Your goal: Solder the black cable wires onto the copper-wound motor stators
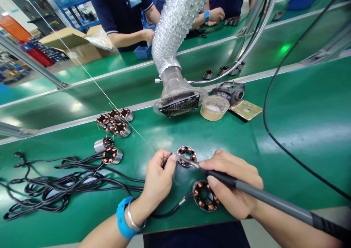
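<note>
My right hand [236, 182] is closed round a soldering iron [246, 189], whose metal tip reaches the left edge of a motor stator [187, 156] with copper windings. Just left of that stator, my left hand [160, 173] pinches the end of a black cable [165, 162] with thin wire ends showing. A thin solder-like wire [134, 129] slants down from the upper left towards my left fingers; whether they hold it I cannot tell. Below my right fingers lies a second stator [205, 196], joined to a cable with blue and yellow wires [183, 202].
Several stators [112, 155] stand at the left, behind a tangle of black cables [52, 189]. A fume extractor [179, 101] hangs ahead, beside a tape roll [214, 108] and an iron stand [231, 92]. A black cord [270, 131] curves down the right. Co-workers' hands [216, 15] are beyond the divider.
</note>
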Motion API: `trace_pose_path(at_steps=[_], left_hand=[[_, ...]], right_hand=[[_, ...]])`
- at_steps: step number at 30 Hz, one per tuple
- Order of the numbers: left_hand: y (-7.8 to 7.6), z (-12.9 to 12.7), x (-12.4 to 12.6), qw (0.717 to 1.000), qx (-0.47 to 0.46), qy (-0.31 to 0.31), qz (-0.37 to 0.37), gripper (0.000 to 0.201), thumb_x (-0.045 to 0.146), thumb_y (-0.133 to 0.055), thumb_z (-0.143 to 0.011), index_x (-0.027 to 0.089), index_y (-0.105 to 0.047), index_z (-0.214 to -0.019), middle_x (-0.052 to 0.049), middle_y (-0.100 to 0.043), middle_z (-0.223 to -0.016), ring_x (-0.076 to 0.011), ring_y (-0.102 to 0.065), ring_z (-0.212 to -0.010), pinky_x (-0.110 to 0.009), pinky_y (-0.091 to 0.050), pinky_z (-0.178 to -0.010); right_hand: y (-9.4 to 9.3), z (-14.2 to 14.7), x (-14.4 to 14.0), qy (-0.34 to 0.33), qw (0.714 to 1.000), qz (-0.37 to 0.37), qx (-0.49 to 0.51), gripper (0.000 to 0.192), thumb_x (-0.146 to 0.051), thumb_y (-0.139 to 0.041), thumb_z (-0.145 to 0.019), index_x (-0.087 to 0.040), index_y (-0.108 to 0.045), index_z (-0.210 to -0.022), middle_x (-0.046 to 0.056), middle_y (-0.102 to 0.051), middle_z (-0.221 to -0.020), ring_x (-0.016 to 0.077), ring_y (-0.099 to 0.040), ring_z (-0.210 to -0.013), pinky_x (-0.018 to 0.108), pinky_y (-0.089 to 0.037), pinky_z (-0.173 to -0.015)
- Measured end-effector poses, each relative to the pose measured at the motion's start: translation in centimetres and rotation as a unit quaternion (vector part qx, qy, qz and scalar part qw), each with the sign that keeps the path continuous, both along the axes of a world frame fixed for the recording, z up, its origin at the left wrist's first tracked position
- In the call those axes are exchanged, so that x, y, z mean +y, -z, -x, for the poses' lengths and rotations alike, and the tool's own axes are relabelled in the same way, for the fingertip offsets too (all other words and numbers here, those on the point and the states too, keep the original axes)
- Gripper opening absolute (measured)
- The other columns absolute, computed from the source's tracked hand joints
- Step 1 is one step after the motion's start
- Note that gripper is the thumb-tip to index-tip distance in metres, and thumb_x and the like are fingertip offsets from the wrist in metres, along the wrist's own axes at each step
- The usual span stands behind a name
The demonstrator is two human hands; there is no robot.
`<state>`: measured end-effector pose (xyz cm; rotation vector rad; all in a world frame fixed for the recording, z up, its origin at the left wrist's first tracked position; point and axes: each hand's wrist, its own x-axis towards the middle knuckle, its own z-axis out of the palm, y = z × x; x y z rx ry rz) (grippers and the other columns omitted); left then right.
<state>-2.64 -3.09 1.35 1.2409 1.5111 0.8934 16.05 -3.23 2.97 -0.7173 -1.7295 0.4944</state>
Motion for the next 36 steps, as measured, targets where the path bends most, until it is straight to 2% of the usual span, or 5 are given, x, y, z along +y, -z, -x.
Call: trace_pose_path(at_steps=[13, 24, 36], left_hand=[[-0.1, 0.0, 0.1, 1.000, 0.011, -0.005, -0.007, 0.035, 0.045, -0.053, -0.087, 0.012, -0.050, -0.077, 0.001, -0.048, -0.065, -0.0067, -0.040, -0.061, -0.018, -0.032, -0.058], [-0.3, 0.0, 0.1, 1.000, 0.005, -0.006, -0.009, 0.035, 0.046, -0.054, -0.086, 0.012, -0.051, -0.076, 0.000, -0.051, -0.067, -0.0071, -0.043, -0.063, -0.017, -0.035, -0.059], [-0.2, 0.1, 0.1, 1.000, 0.025, -0.003, -0.019, 0.037, 0.048, -0.053, -0.086, 0.012, -0.051, -0.076, 0.001, -0.047, -0.065, -0.0072, -0.040, -0.062, -0.017, -0.033, -0.059]], right_hand=[[-0.5, -0.4, 0.1, 0.027, 0.999, -0.020, 0.024, 0.031, -0.007, -0.052, -0.077, -0.015, -0.064, -0.103, 0.006, -0.063, -0.072, 0.0151, -0.054, -0.058, 0.032, -0.042, -0.053], [-0.2, -0.2, 0.1, 0.028, 0.999, -0.014, 0.019, 0.029, -0.009, -0.050, -0.078, -0.016, -0.064, -0.102, 0.006, -0.064, -0.073, 0.0147, -0.055, -0.058, 0.031, -0.045, -0.052], [-0.4, -1.0, 0.0, 0.030, 0.999, -0.013, 0.025, 0.028, -0.007, -0.050, -0.079, -0.016, -0.064, -0.102, 0.006, -0.063, -0.077, 0.0137, -0.054, -0.061, 0.030, -0.045, -0.053]])
